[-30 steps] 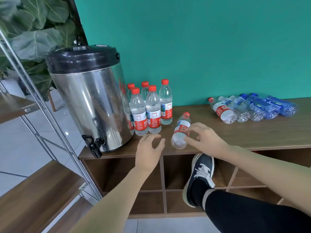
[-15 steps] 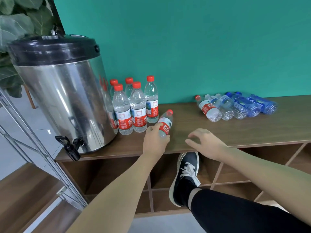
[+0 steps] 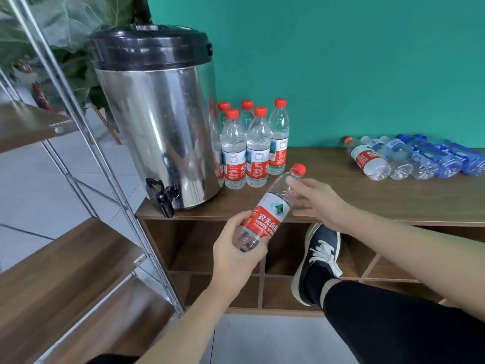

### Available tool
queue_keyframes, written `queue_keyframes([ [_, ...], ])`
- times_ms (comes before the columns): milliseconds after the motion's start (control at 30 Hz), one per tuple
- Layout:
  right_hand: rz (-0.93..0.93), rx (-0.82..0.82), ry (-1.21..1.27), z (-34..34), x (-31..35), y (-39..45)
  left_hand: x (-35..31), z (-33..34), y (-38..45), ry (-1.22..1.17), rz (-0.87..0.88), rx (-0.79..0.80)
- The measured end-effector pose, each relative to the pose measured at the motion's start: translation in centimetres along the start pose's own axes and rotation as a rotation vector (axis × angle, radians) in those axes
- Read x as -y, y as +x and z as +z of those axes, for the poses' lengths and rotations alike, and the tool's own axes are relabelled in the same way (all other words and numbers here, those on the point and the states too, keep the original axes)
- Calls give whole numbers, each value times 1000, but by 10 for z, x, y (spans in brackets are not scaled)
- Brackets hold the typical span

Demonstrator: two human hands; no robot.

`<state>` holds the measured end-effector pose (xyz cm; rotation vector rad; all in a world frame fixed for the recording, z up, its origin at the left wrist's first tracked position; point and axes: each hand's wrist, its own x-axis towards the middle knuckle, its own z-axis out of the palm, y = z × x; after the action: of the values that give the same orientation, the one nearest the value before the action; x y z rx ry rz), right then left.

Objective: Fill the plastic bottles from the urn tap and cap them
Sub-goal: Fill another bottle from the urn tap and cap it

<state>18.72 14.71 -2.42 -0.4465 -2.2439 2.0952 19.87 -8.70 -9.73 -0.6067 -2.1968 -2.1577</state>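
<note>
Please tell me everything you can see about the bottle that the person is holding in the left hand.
The clear plastic bottle with a red and white label has a red screw cap still on. It looks empty, though that is hard to judge. It is tilted, cap pointing up and to the right, held in the air in front of the brown wooden shelf top. The left hand grips its lower part, fingers curled round the base. The right hand reaches to its neck, a fingertip just below the cap.
</note>
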Motion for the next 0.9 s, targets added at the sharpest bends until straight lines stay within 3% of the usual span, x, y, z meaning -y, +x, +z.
queue_keyframes([
  [167, 4, 101, 58, 41, 5, -2, 8, -43, -14, 41, -66, 51],
  [367, 3, 176, -82, 100, 7, -3, 17, -75, 7, 457, -122, 102],
  [600, 56, 226, -224, 153, -13, -1, 36, -100, 7, 400, -156, 92],
  [667, 30, 191, -331, 160, -12, 0, 41, -106, 3, 411, -161, 76],
  [800, -214, 51, -813, 162, -2, 0, 49, -113, -1, 501, -89, 53],
  [900, -281, 39, -886, 167, 0, 3, 56, -121, -3, 560, -49, 39],
])
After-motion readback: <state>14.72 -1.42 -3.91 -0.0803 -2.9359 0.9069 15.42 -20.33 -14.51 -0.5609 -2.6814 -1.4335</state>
